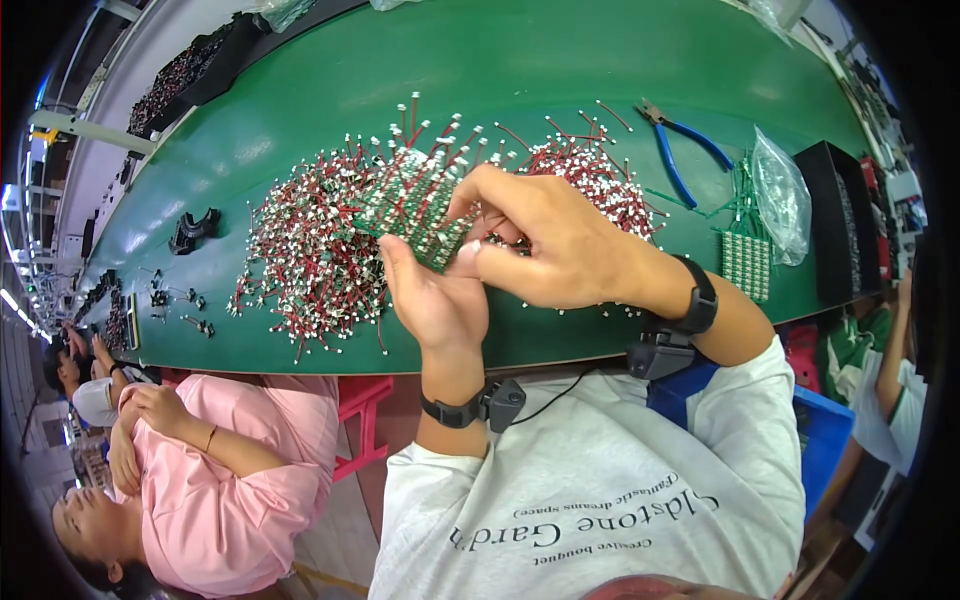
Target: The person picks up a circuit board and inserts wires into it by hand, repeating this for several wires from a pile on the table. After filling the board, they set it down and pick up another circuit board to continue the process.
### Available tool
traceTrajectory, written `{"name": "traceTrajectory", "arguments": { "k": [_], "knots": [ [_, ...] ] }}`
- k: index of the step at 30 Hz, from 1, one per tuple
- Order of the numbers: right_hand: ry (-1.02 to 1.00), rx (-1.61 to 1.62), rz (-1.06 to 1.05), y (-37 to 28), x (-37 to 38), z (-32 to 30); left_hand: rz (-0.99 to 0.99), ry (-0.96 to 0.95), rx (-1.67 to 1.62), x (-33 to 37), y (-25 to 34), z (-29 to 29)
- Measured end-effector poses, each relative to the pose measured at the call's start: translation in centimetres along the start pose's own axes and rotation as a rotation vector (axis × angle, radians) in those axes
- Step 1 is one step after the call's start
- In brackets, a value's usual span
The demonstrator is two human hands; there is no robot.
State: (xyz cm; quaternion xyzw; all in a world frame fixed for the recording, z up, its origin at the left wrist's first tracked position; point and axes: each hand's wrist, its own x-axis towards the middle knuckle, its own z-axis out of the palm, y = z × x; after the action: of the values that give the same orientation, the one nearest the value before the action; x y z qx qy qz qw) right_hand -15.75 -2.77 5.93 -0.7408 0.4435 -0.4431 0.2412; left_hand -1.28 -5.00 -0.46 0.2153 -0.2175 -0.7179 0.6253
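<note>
My left hand point(437, 308) is closed on the lower edge of a green circuit board panel point(398, 215), which is tilted up and bristles with red wires ending in small white connectors. My right hand point(565, 240) is bent over the panel's right side, its thumb and fingers drawn together there; the fingertips are partly hidden, so what they pinch cannot be made out. Beneath and left of the panel spreads a large heap of red-wired parts with white connectors point(305, 250). A second such heap point(590, 165) lies behind my right hand.
Blue-handled cutters point(668, 150) lie at the right on the green table point(500, 60). Beyond them are a bare board panel point(745, 265), green strips, a clear plastic bag point(782, 200) and a black tray point(830, 215). Black parts point(193, 230) sit left; a person in pink point(240, 470) is nearby.
</note>
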Motion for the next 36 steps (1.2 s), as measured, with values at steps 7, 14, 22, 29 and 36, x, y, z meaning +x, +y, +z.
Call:
{"name": "traceTrajectory", "arguments": {
  "k": [7,14,22,29,36],
  "knots": [
    [-0.100,0.198,0.071,0.4,0.0,-0.2,0.029,-0.038,-0.026,0.4,2.1,0.5],
    [-0.034,-0.193,-0.012,1.4,-0.6,1.5,-0.088,-0.089,-0.122,0.0,1.9,0.0],
    [-0.049,-0.250,-0.010,1.8,-0.9,2.2,0.050,-0.184,-0.128,0.0,1.3,0.1],
    [-0.073,-0.128,-0.033,1.7,-1.2,2.6,0.074,-0.233,-0.130,-0.1,1.4,0.0],
    [-0.099,-0.205,-0.134,1.5,-1.3,2.5,0.094,-0.259,-0.064,-0.1,1.2,-0.9]
  ]
}}
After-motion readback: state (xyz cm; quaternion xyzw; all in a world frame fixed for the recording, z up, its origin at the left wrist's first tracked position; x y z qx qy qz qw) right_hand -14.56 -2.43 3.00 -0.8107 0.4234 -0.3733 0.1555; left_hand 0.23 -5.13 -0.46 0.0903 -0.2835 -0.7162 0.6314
